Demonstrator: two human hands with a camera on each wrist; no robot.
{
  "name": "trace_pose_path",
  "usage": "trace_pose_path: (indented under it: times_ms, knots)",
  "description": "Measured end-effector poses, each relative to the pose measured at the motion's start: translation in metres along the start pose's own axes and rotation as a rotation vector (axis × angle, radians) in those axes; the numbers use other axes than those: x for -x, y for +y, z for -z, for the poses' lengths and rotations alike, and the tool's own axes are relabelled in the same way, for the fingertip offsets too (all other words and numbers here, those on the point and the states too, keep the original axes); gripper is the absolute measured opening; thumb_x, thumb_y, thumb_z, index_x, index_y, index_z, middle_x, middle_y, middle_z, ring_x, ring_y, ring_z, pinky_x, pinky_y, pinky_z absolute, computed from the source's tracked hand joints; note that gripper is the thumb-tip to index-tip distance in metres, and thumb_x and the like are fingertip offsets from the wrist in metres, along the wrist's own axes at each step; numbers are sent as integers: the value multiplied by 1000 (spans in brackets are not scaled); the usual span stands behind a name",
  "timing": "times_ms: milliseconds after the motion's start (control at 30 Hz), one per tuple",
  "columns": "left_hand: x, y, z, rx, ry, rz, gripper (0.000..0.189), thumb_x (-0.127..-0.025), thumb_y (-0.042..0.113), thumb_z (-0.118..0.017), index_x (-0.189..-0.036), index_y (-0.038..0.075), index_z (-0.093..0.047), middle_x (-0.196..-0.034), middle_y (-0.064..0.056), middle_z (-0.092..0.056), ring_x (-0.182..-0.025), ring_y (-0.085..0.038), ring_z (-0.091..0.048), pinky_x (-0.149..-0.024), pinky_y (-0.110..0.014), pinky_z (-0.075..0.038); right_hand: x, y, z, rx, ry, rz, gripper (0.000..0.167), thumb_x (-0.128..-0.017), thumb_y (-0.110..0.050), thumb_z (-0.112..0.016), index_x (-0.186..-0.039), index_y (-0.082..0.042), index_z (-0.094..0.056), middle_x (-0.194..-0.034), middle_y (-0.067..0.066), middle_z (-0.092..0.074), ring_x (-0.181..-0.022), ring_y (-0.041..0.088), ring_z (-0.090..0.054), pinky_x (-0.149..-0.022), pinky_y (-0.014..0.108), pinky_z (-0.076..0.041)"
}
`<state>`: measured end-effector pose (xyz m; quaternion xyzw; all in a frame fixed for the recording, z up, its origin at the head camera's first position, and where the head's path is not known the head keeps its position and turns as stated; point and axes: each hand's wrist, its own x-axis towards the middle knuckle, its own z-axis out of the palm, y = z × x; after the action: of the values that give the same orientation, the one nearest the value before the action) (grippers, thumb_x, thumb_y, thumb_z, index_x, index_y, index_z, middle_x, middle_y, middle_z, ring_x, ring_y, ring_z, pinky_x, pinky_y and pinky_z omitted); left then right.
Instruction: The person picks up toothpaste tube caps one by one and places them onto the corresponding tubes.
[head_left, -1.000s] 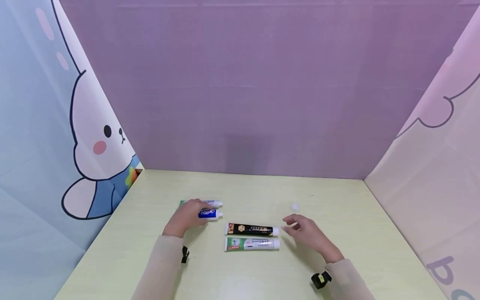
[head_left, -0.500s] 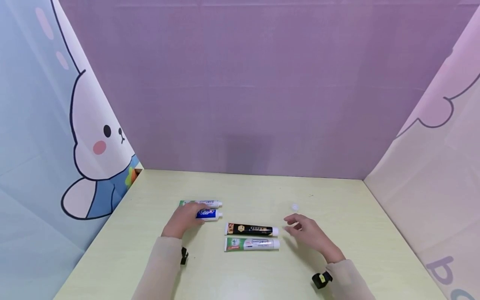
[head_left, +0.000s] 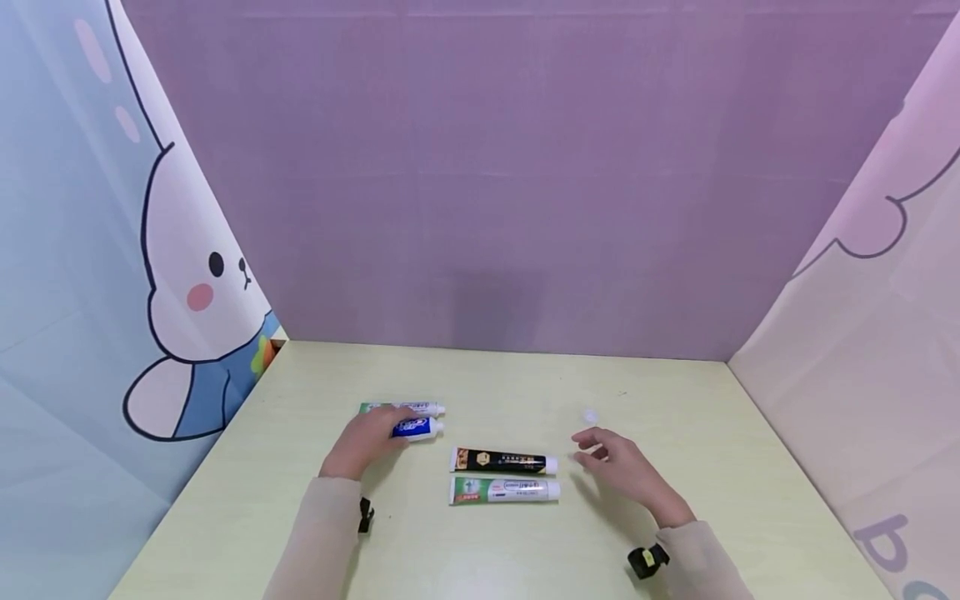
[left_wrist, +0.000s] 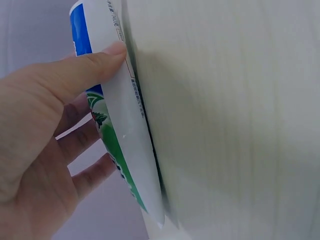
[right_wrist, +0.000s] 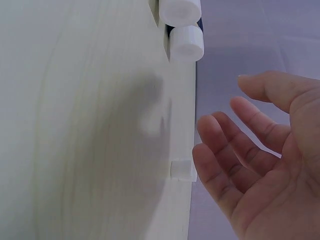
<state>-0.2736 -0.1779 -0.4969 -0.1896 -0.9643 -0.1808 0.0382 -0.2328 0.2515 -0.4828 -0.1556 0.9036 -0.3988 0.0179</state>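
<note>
My left hand (head_left: 367,437) grips a blue, white and green toothpaste tube (head_left: 413,428), its thumb on one side and the fingers on the other. The left wrist view shows this toothpaste tube (left_wrist: 127,120) lying against the tabletop. Just behind it is a green-and-white toothpaste tube (head_left: 423,408), partly hidden by the hand. My right hand (head_left: 618,467) hovers with loosely bent fingers, holding nothing. Left of it lie a black toothpaste tube (head_left: 506,461) and, nearer me, another green-and-white toothpaste tube (head_left: 506,490). A small white cap (head_left: 590,414) sits beyond the right hand.
All of these lie on a pale wooden table (head_left: 480,550). A purple cloth (head_left: 487,183) rises behind its far edge. Printed curtains (head_left: 67,333) hang at both sides. In the right wrist view, two white tube caps (right_wrist: 186,44) show at the top.
My left hand has slid slightly left along the toothpaste tube, baring more of its blue label. The right hand has drifted a little to the right. The other tubes stay put.
</note>
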Motion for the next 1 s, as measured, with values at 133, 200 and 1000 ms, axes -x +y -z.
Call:
trace_pose_path:
  times_ms: [133,200,1000]
  knots:
    - [1,-3,2,22,-9,16,49,-87,16,-80,-133,14,-64,-127,-19,-64,-115,-37,-60,-96,-54,-49,-1,1,2,15,19,-3,28,-97,-14,-68,-122,-1,-66,-115,12,-68,-93,20,-64,-80,35,-53]
    - [2,-3,3,43,-18,32,49,-89,17,-78,-135,15,-62,-129,-18,-62,-116,-36,-59,-97,-53,-48,-2,1,3,23,28,-2,28,-96,-14,-68,-121,-1,-67,-114,12,-68,-92,20,-64,-80,36,-53]
    - [-1,11,10,64,15,-82,49,-91,20,-76,-137,12,-61,-121,-14,-65,-107,-30,-63,-93,-48,-51,-11,25,20,78,59,-109,35,-92,-10,-72,-124,0,-65,-118,16,-64,-94,27,-64,-72,35,-53]
